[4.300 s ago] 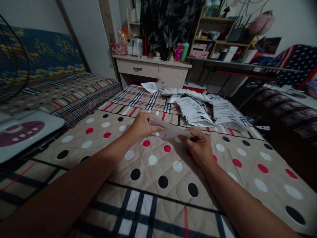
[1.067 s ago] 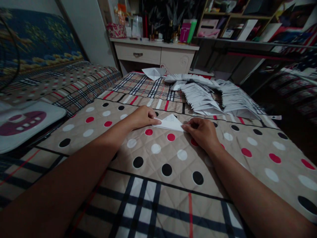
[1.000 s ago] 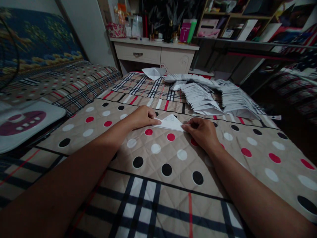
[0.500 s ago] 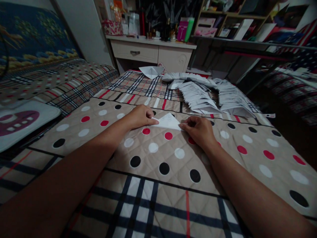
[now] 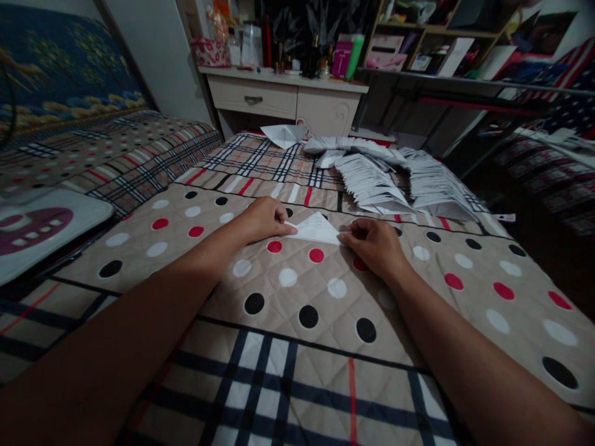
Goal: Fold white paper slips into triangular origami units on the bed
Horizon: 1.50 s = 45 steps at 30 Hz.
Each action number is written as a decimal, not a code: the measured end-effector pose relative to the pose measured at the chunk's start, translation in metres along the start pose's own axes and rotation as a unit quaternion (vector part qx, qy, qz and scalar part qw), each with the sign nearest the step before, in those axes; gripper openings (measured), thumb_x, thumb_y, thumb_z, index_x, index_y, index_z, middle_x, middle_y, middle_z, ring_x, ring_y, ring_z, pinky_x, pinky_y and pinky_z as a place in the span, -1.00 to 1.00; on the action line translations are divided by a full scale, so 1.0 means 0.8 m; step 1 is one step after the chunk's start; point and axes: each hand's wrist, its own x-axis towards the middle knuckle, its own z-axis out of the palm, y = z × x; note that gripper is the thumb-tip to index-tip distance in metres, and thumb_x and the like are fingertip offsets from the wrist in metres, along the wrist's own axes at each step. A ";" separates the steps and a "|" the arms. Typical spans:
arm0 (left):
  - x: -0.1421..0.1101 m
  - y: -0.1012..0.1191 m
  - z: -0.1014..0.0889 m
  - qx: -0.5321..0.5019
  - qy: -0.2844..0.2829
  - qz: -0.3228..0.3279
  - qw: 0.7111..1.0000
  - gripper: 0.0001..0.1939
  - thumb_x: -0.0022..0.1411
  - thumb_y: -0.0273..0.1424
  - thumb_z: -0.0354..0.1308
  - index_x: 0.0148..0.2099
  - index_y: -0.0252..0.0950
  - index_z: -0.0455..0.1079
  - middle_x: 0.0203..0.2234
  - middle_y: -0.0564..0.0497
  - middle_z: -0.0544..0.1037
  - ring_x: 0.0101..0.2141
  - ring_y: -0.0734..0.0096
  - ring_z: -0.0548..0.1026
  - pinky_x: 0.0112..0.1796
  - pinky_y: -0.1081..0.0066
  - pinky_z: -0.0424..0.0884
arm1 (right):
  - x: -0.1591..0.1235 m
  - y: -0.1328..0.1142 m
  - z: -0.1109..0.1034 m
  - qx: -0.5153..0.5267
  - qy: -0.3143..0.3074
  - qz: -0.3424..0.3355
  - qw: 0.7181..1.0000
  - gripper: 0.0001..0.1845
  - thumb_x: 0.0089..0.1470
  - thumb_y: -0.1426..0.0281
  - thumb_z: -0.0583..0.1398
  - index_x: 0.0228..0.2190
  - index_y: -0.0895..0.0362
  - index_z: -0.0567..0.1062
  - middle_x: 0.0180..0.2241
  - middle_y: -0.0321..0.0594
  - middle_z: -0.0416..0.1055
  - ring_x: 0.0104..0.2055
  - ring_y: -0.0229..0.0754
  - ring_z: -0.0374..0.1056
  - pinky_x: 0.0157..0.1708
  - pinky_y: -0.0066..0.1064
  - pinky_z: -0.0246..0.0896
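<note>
A white sheet of paper folded into a triangle [image 5: 315,228] lies flat on the dotted and plaid quilt [image 5: 288,322]. My left hand [image 5: 263,218] pinches its left corner against the quilt. My right hand [image 5: 375,245] has its fingers curled and pinches the paper's right corner. Behind the triangle, long fanned rows of folded white paper pieces [image 5: 400,183] stretch across the quilt. A single folded paper boat shape [image 5: 284,134] sits at the far edge of the bed.
A white and maroon pad [image 5: 39,226] lies at the left. A cream dresser [image 5: 283,105] crowded with bottles stands beyond the bed, with a cluttered desk and shelf [image 5: 446,74] to its right. Another bed with patterned covers [image 5: 548,173] is at far right.
4.3 s ago both hands held the paper lifted and partly unfolded; now it lies pressed flat on the quilt as a triangle. Over the last second the hands hardly move.
</note>
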 end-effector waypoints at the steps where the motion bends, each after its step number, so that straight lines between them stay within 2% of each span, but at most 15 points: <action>1: 0.000 0.001 0.000 0.001 -0.002 -0.006 1.000 -0.73 -0.07 -0.27 0.36 -0.52 -0.35 0.41 -0.58 0.04 0.46 -0.54 0.48 0.34 -0.51 0.46 0.16 | 0.000 -0.001 -0.001 0.001 -0.003 0.006 1.000 -0.88 -0.05 0.33 0.28 -0.46 0.13 0.55 -0.52 -0.26 0.45 -0.50 -0.21 0.30 -0.52 -0.41 -0.01; 4: -0.002 0.002 0.000 -0.005 0.002 -0.013 1.000 -0.74 -0.08 -0.30 0.38 -0.47 -0.35 0.41 -0.60 0.08 0.43 -0.57 0.52 0.31 -0.53 0.47 0.13 | -0.002 -0.002 -0.002 0.006 0.007 0.016 1.000 -0.88 -0.09 0.36 0.30 -0.42 0.11 0.51 -0.50 -0.29 0.44 -0.46 -0.20 0.31 -0.49 -0.41 0.03; 7: -0.004 0.003 0.001 -0.006 0.023 0.003 1.000 -0.72 -0.09 -0.35 0.40 -0.36 -0.33 0.40 -0.51 0.09 0.45 -0.55 0.54 0.31 -0.52 0.49 0.16 | -0.007 -0.004 -0.002 0.003 0.038 0.014 0.999 -0.77 -0.13 0.42 0.31 -0.33 0.11 0.46 -0.43 -0.29 0.44 -0.43 -0.20 0.30 -0.46 -0.41 0.05; 10: -0.005 0.004 0.004 0.009 0.042 0.043 0.998 -0.72 -0.09 -0.43 0.39 -0.28 -0.31 0.42 -0.38 0.07 0.48 -0.50 0.53 0.35 -0.48 0.49 0.22 | -0.014 -0.006 0.001 -0.027 0.053 -0.052 0.997 -0.84 -0.08 0.52 0.23 -0.36 0.11 0.49 -0.32 -0.23 0.43 -0.34 -0.17 0.32 -0.42 -0.40 0.07; 13: -0.006 0.007 0.006 0.038 0.047 0.083 0.995 -0.87 -0.01 -0.49 0.33 -0.34 -0.26 0.49 -0.30 0.05 0.47 -0.39 0.46 0.42 -0.38 0.44 0.29 | -0.020 -0.011 0.004 -0.067 0.046 -0.127 0.989 -0.77 -0.05 0.61 0.11 -0.46 0.11 0.52 -0.29 -0.19 0.43 -0.21 -0.11 0.32 -0.36 -0.38 0.10; 15: -0.007 0.009 0.007 0.061 0.042 0.097 0.992 -0.93 0.05 -0.52 0.27 -0.38 -0.25 0.52 -0.31 0.03 0.48 -0.32 0.40 0.45 -0.31 0.40 0.31 | -0.023 -0.016 0.004 -0.084 0.040 -0.148 0.985 -0.72 -0.06 0.63 0.07 -0.45 0.11 0.52 -0.30 -0.18 0.44 -0.17 -0.09 0.32 -0.32 -0.37 0.12; 18: -0.008 0.015 0.009 0.112 0.037 0.100 0.988 -0.89 0.13 -0.54 0.20 -0.36 -0.26 0.54 -0.30 0.00 0.51 -0.26 0.32 0.45 -0.26 0.35 0.31 | -0.028 -0.022 0.002 -0.099 0.030 -0.149 0.983 -0.72 -0.14 0.62 0.09 -0.40 0.13 0.51 -0.27 -0.17 0.45 -0.14 -0.07 0.32 -0.29 -0.36 0.15; 21: -0.013 0.029 0.013 0.207 0.043 0.123 0.970 -0.85 0.17 -0.55 0.13 -0.34 -0.29 0.52 -0.28 -0.06 0.52 -0.20 0.23 0.43 -0.21 0.28 0.31 | -0.031 -0.026 0.000 -0.111 0.020 -0.136 0.984 -0.71 -0.20 0.57 0.12 -0.36 0.13 0.49 -0.23 -0.16 0.44 -0.11 -0.03 0.31 -0.29 -0.35 0.15; 25: -0.028 0.062 0.016 0.326 0.029 0.174 0.929 -0.85 0.18 -0.55 0.08 -0.31 -0.33 0.49 -0.28 -0.11 0.52 -0.13 0.16 0.40 -0.11 0.19 0.27 | -0.031 -0.028 -0.001 -0.113 0.008 -0.117 0.987 -0.73 -0.20 0.54 0.12 -0.36 0.13 0.47 -0.25 -0.16 0.43 -0.13 -0.04 0.31 -0.29 -0.34 0.14; 27: -0.036 0.078 0.018 0.356 0.013 0.188 0.915 -0.86 0.19 -0.51 0.09 -0.29 -0.35 0.49 -0.27 -0.12 0.52 -0.13 0.14 0.40 -0.08 0.15 0.26 | -0.030 -0.028 -0.001 -0.107 0.004 -0.112 0.988 -0.73 -0.19 0.54 0.12 -0.36 0.14 0.47 -0.26 -0.16 0.43 -0.14 -0.05 0.31 -0.30 -0.35 0.13; 30: -0.042 0.088 0.023 0.367 0.005 0.208 0.907 -0.82 0.19 -0.56 0.07 -0.22 -0.34 0.49 -0.26 -0.09 0.51 -0.15 0.17 0.42 -0.11 0.17 0.28 | -0.028 -0.028 0.000 -0.100 0.002 -0.107 0.989 -0.74 -0.19 0.54 0.12 -0.36 0.14 0.47 -0.27 -0.16 0.42 -0.16 -0.06 0.31 -0.31 -0.35 0.12; 34: -0.040 0.081 0.031 0.365 0.020 0.215 0.906 -0.73 0.18 -0.61 0.04 -0.13 -0.29 0.47 -0.22 -0.06 0.49 -0.21 0.24 0.44 -0.21 0.25 0.31 | -0.028 -0.028 0.000 -0.091 0.009 -0.100 0.991 -0.76 -0.19 0.54 0.12 -0.39 0.14 0.47 -0.29 -0.17 0.43 -0.19 -0.07 0.31 -0.33 -0.35 0.11; 41: -0.032 0.062 0.034 0.361 0.042 0.240 0.900 -0.82 0.23 -0.53 0.09 -0.15 -0.31 0.47 -0.22 -0.04 0.50 -0.19 0.25 0.45 -0.30 0.32 0.33 | -0.030 -0.024 0.003 -0.073 0.028 -0.111 0.991 -0.77 -0.15 0.48 0.16 -0.35 0.13 0.50 -0.27 -0.16 0.43 -0.19 -0.06 0.33 -0.33 -0.34 0.13; 45: -0.030 0.056 0.034 0.349 0.062 0.251 0.901 -0.87 0.28 -0.40 0.14 -0.16 -0.27 0.49 -0.23 -0.01 0.51 -0.19 0.26 0.45 -0.33 0.35 0.32 | -0.031 -0.022 0.005 -0.070 0.041 -0.127 0.989 -0.80 -0.07 0.38 0.23 -0.31 0.10 0.53 -0.24 -0.18 0.43 -0.16 -0.05 0.33 -0.29 -0.33 0.15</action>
